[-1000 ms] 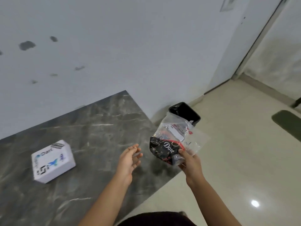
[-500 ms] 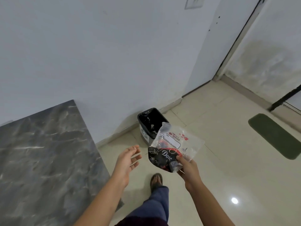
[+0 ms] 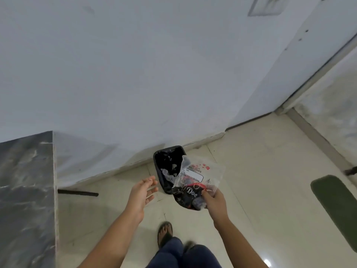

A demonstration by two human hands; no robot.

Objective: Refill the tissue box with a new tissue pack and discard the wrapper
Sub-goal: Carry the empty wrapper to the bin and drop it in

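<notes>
The right hand (image 3: 213,202) pinches the empty-looking wrapper (image 3: 195,182) just above the bin's (image 3: 155,161) near edge by the far wall, the left hand (image 3: 142,194) is loose-fingered and empty, so only the drop seems left; the box is out of view.

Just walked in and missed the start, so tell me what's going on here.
A person stands at a black bin by the wall. The right hand pinches a crumpled tissue wrapper, holding it up beside the bin; it isn't dropped yet. The left hand is open next to it, holding nothing. The tissue box is out of view.
</notes>
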